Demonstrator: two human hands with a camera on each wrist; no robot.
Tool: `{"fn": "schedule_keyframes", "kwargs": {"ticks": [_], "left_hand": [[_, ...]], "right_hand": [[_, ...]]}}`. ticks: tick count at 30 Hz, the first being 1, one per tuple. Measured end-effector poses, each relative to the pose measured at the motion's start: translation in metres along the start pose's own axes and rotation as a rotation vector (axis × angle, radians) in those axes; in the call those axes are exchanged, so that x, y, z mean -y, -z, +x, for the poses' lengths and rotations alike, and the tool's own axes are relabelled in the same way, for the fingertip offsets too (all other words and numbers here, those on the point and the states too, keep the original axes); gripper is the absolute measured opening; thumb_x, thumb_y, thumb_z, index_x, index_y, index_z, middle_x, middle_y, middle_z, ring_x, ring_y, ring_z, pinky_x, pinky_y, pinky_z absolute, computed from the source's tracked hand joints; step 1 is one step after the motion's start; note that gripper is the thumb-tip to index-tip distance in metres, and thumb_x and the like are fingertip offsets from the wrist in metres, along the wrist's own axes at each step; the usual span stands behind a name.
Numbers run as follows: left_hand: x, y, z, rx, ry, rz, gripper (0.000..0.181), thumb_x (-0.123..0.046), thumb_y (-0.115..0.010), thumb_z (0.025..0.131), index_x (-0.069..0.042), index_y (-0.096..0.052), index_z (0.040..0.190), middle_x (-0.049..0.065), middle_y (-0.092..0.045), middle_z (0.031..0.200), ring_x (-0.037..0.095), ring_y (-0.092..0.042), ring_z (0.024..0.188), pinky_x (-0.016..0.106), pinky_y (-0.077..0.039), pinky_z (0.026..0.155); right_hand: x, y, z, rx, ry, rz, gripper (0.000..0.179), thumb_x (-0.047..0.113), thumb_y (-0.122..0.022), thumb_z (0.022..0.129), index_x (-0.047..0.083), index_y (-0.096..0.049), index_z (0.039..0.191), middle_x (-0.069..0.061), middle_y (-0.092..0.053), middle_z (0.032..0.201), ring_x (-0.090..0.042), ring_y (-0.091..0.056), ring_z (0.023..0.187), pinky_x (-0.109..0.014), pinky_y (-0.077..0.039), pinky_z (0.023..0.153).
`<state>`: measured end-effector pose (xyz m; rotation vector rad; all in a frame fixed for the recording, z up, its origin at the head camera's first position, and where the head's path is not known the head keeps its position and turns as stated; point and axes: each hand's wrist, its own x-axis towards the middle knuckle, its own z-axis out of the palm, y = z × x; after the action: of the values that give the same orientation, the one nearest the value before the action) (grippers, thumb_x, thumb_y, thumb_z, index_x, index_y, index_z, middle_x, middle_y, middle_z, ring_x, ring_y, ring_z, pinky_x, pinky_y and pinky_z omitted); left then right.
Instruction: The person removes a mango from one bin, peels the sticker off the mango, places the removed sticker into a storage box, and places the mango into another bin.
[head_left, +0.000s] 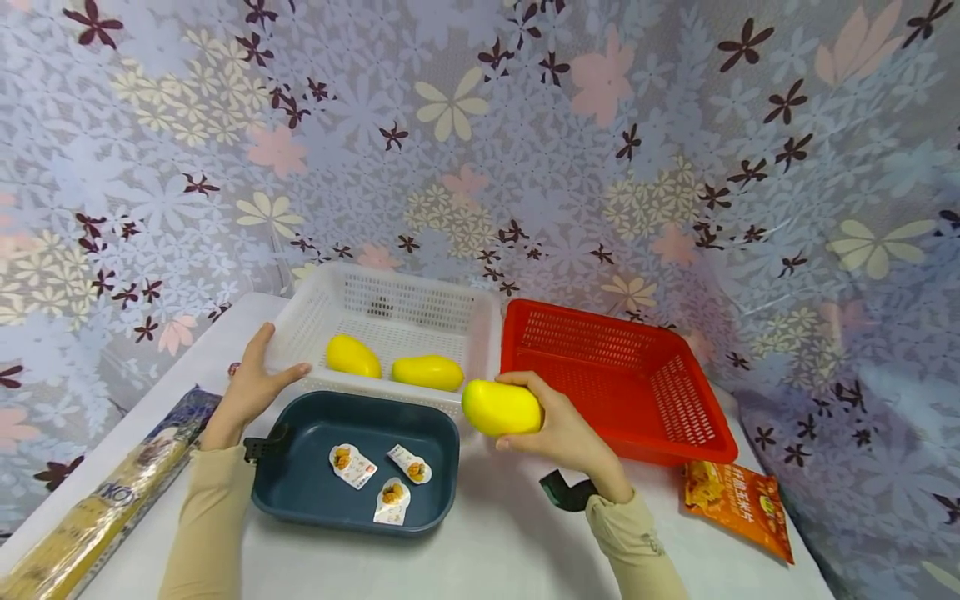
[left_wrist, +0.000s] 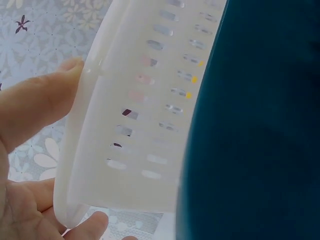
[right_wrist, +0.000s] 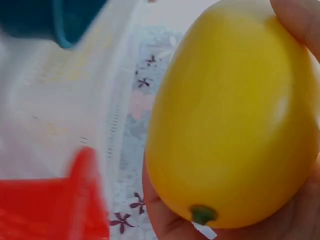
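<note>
My right hand holds a yellow mango in the air, in front of the gap between the white and red baskets. In the right wrist view the mango shows a small green stem end, with fingers wrapped behind it. At the front left corner of the white plastic basket, my left hand grips the rim, thumb along the front edge. The left wrist view shows fingers round that basket corner. Two more mangoes lie inside the white basket.
A dark blue tray with several small printed cards stands before the white basket. To the right is a red basket, with an orange snack bag beside it. A long pasta packet lies at left.
</note>
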<state>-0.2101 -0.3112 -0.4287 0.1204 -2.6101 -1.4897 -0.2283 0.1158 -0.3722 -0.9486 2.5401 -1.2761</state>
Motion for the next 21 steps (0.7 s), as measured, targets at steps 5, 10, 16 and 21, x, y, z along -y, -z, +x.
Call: {"fn": "schedule_keyframes", "kwargs": {"ticks": [5,10,16,21], "left_hand": [[0.000,0.000,0.000,0.000,0.022,-0.007,0.100,-0.028,-0.066,0.092,0.001,0.008,0.153,0.029,0.010,0.159,0.053,-0.006,0.144,0.069,-0.014,0.113],[0.000,0.000,0.001,0.001,0.030,-0.019,0.099,-0.026,-0.066,0.092,0.000,0.008,0.154,0.028,0.010,0.160,0.051,-0.003,0.145,0.067,-0.013,0.114],[0.000,0.001,0.001,-0.002,0.030,-0.030,0.100,-0.026,-0.067,0.091,-0.001,0.007,0.154,0.027,0.009,0.160,0.050,-0.003,0.146,0.067,-0.011,0.115],[0.001,0.001,0.000,-0.007,0.024,-0.036,0.100,-0.025,-0.067,0.091,-0.001,0.007,0.154,0.027,0.009,0.160,0.050,-0.002,0.146,0.067,-0.011,0.115]], "right_hand": [[0.008,0.011,0.044,0.001,-0.004,0.039,0.069,0.019,-0.082,0.078,0.019,-0.045,0.135,-0.010,-0.054,0.129,-0.029,-0.054,0.104,-0.038,-0.051,0.088],[0.011,0.012,0.087,0.030,-0.048,0.066,0.068,0.023,-0.078,0.081,0.017,-0.042,0.139,-0.011,-0.050,0.133,-0.031,-0.053,0.108,-0.039,-0.051,0.088],[0.008,0.006,0.127,0.047,-0.109,0.069,0.069,0.030,-0.075,0.083,0.021,-0.039,0.142,-0.009,-0.048,0.135,-0.030,-0.052,0.110,-0.041,-0.050,0.090],[0.002,-0.005,0.156,0.052,-0.147,0.076,0.069,0.032,-0.074,0.084,0.019,-0.039,0.143,-0.009,-0.047,0.137,-0.030,-0.051,0.112,-0.043,-0.049,0.094]]}}
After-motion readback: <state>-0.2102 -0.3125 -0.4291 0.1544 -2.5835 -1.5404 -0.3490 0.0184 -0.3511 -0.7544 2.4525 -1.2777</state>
